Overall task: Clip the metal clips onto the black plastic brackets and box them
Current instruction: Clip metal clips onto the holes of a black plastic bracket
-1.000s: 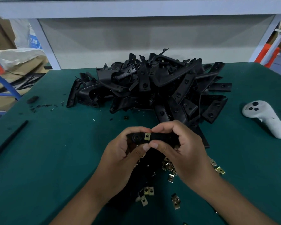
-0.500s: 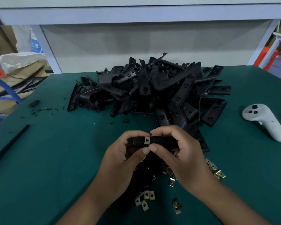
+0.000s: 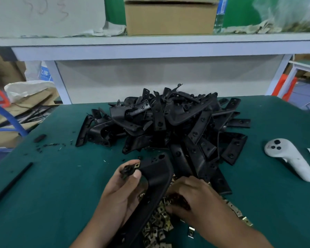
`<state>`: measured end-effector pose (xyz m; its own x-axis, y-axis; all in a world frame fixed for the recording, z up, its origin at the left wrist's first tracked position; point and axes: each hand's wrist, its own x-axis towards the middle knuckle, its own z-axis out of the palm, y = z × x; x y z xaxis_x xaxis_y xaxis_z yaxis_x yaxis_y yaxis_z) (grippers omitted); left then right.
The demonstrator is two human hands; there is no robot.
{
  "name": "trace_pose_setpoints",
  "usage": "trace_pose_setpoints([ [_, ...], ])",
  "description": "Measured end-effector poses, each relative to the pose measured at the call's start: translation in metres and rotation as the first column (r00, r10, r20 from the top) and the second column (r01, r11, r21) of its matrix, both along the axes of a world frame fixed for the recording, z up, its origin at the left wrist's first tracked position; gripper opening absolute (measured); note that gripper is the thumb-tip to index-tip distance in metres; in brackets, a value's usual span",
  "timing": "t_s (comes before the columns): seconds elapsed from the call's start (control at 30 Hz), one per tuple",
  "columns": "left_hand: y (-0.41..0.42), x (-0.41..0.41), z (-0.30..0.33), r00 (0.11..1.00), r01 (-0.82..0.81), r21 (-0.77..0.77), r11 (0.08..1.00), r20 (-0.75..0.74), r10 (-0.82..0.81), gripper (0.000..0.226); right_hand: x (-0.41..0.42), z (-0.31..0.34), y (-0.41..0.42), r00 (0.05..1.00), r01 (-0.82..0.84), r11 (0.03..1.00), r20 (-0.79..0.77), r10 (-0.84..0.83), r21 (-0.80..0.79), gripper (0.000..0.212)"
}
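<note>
My left hand grips a long curved black plastic bracket near its top end, thumb pressed beside a brass metal clip seated on it. My right hand is off the bracket and reaches palm down into the scatter of loose brass clips on the green table; its fingertips are curled among them, and I cannot tell whether they hold one. Behind the hands lies a big pile of black brackets.
A white handheld controller lies at the right, a thin black rod at the left. Small black scraps dot the green table. A cardboard box stands on the shelf above.
My right hand let go of the bracket and dropped to the loose clips. My left hand now holds the bracket alone, tilted upright. The camera view tipped upward, showing the shelf.
</note>
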<state>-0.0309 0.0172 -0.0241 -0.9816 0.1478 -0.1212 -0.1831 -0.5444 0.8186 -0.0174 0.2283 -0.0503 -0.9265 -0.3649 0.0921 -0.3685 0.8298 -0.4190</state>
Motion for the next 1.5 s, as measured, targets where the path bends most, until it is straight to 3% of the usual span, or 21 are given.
trace_pose_setpoints([
  [0.2,-0.004,0.007,0.001,0.989,0.146,-0.04,0.988,-0.01,-0.147,0.04,0.004,0.007,-0.005,0.998,-0.002,0.998,-0.068,-0.001,-0.057,0.019],
  [0.33,-0.004,0.01,0.002,0.989,0.143,-0.103,0.984,-0.01,-0.145,0.046,0.006,0.008,-0.006,0.999,0.016,0.988,-0.032,-0.021,-0.155,0.007],
  [0.53,-0.005,0.009,0.001,0.985,0.121,-0.286,0.951,-0.083,-0.15,0.037,0.005,0.005,-0.005,0.996,0.09,0.909,0.027,-0.086,-0.407,0.026],
  [0.7,-0.006,0.009,-0.001,0.977,0.131,-0.383,0.914,-0.109,-0.186,0.035,0.002,0.005,-0.004,0.986,0.143,0.864,-0.005,-0.167,-0.483,0.014],
  [0.8,-0.005,0.012,-0.001,0.959,0.181,-0.382,0.906,-0.134,-0.248,0.031,0.001,0.009,-0.005,0.985,0.167,0.785,0.058,-0.165,-0.597,0.004],
  [0.87,-0.004,0.012,0.0,0.944,0.21,-0.377,0.902,-0.162,-0.287,0.029,0.0,0.013,-0.005,0.983,0.182,0.669,0.139,-0.118,-0.721,0.01],
  [1.0,-0.004,0.013,0.0,0.895,0.247,-0.502,0.829,-0.21,-0.394,0.024,-0.002,0.015,-0.003,0.978,0.19,0.562,0.205,-0.037,-0.805,0.005],
  [1.13,-0.007,0.012,-0.002,0.86,0.258,-0.601,0.757,-0.213,-0.463,0.024,-0.001,0.015,-0.003,0.969,0.2,0.491,0.247,0.032,-0.848,0.025],
  [1.27,-0.007,0.012,-0.004,0.854,0.236,-0.636,0.735,-0.224,-0.469,0.024,0.001,0.017,-0.004,0.969,0.194,0.52,0.246,0.033,-0.832,0.029],
  [1.43,-0.004,0.013,-0.009,0.847,0.202,-0.63,0.75,-0.272,-0.457,0.024,0.004,0.023,-0.004,0.972,0.137,0.63,0.227,0.064,-0.765,0.021],
  [1.5,-0.002,0.014,-0.01,0.851,0.188,-0.627,0.756,-0.281,-0.444,0.022,0.004,0.023,-0.004,0.971,0.137,0.613,0.228,0.073,-0.778,0.021],
])
